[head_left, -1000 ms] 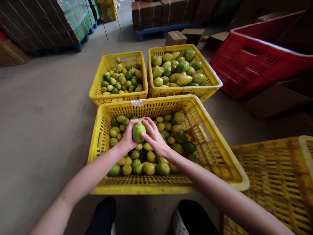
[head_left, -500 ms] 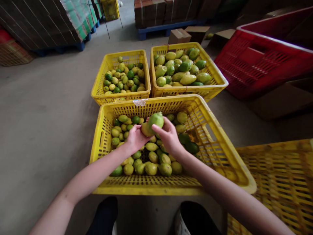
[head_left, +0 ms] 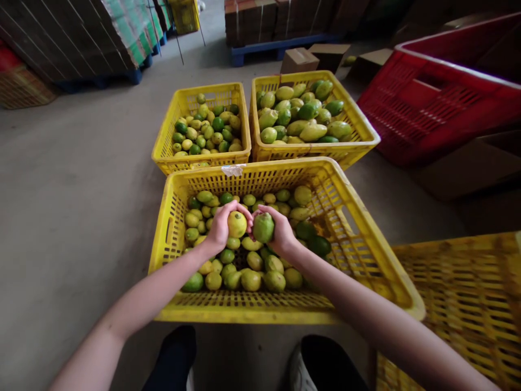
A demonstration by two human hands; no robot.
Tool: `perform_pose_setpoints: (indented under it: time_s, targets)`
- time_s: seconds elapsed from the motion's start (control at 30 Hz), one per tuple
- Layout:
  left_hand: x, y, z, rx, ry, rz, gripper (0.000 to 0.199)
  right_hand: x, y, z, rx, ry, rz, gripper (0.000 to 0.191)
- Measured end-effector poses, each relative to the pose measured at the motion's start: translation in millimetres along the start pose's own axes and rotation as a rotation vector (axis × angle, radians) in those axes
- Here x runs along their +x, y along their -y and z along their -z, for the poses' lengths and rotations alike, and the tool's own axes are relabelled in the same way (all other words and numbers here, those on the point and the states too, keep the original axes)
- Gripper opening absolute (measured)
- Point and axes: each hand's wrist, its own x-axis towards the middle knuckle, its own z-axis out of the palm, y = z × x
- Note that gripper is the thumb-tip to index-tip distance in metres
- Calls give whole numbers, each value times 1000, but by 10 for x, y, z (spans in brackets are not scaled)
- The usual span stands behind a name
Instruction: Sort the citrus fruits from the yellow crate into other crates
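Observation:
A yellow lemon (head_left: 236,224) rests in my left hand (head_left: 220,228), the fingers curled round its far side. My right hand (head_left: 281,231) grips a green lemon (head_left: 264,227) beside it. The fingertips of both hands nearly meet above the near yellow crate (head_left: 248,315). Below them, many yellow and green lemons (head_left: 251,279) cover the crate's bottom, thinning out to the right. A few darker green ones (head_left: 319,245) lie right of my right wrist.
Beyond stand a yellow crate of small lemons (head_left: 157,146) and one of larger fruit (head_left: 368,138). A red crate (head_left: 431,103) is at the right, another yellow crate (head_left: 459,293) at the near right. Cardboard boxes (head_left: 299,61) and a blue pallet (head_left: 260,50) lie behind.
My hands have moved slightly apart and turned. The two lemons, overlapping before, now sit side by side, one in each hand, and the green one is lower.

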Motion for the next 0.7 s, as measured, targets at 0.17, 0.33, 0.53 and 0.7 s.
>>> perform_pose_setpoints:
  time_s: [0.17,0.33,0.53,0.7]
  targets:
    - [-107,-103,-18,333,94,-200,37,-14,-7,10,-148,-54,155,26]
    - [-106,-97,-6,258,68,-158,37,-72,79,16,-406,-18,359,28]
    - [-101,-102,-22,152,41,-92,35,-94,100,9,-506,20,442,29]
    - [-102,-113,-41,186,42,-114,36,-74,85,45,-529,41,457,30]
